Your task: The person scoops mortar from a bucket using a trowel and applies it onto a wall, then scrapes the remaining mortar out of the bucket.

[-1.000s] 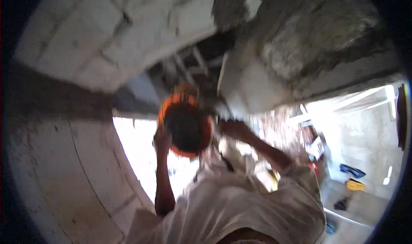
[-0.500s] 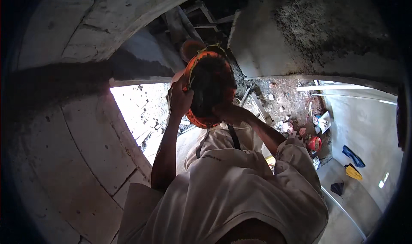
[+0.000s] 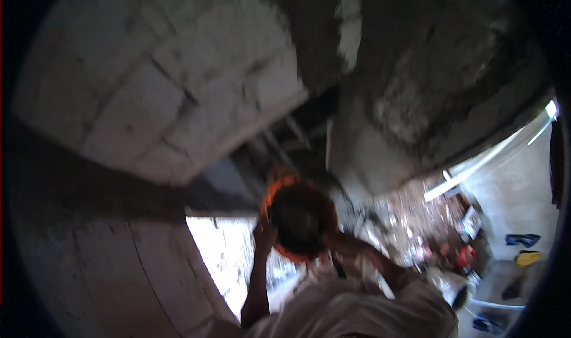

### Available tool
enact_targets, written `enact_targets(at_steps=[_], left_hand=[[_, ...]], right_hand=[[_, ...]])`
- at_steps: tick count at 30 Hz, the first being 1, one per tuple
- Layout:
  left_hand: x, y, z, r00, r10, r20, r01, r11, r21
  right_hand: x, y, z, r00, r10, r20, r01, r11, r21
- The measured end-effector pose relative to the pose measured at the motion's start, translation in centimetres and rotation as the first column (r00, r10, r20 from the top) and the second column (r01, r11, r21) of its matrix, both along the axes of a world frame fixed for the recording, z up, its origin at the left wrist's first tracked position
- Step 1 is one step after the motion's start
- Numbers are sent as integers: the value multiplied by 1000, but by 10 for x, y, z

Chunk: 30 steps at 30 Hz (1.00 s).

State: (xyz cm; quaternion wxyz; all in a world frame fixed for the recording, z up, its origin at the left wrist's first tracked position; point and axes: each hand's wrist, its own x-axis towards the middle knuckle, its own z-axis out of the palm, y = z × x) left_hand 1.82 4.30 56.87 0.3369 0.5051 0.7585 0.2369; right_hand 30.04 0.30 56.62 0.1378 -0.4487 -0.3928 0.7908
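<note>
An orange bucket [image 3: 275,196] with a dark inside is held in front of my body, its mouth turned up toward me. My left hand [image 3: 264,234] grips its left rim, fingers closed. On the lower right rim my right hand [image 3: 335,241] is closed too, though motion blurs its fingers. Dark grey stuff, too blurred to name, shows inside the bucket. Behind its far edge a brownish round shape [image 3: 279,174] is partly hidden.
A block wall [image 3: 143,106] rises at the left, and a partly plastered wall with rough wet-looking patches [image 3: 410,112] stands ahead right. Bright rubble shows through an opening [image 3: 220,254]. Right, a red item [image 3: 466,256] lies among debris; blue [image 3: 523,240] and yellow [image 3: 528,257] cloths lie farther right.
My view has tipped upward, so more of the walls shows and the bucket sits lower in the picture. Both hands still hold the bucket. The picture is now blurred.
</note>
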Motion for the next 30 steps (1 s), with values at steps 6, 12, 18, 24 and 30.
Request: enact_targets(at_steps=[6, 12, 18, 24, 30], left_hand=[[-5, -14, -1, 948, 25, 317, -88, 978, 187], [-35, 11, -22, 933, 133, 334, -180, 977, 113], [-121, 5, -210, 813, -139, -565, 273, 949, 159], [-92, -41, -186, 973, 179, -149, -79, 855, 512], [-128, -86, -149, 921, 133, -366, -130, 991, 34]], right_hand=[[35, 28, 138, 816, -322, -480, 423, 899, 116], [94, 81, 386, 473, -554, -686, 437, -528, 728], [120, 132, 566, 80, -259, -962, -35, -966, 257], [84, 284, 582, -214, -340, -916, -217, -898, 384], [-283, 228, 403, 987, 2, -160, 152, -322, 934]])
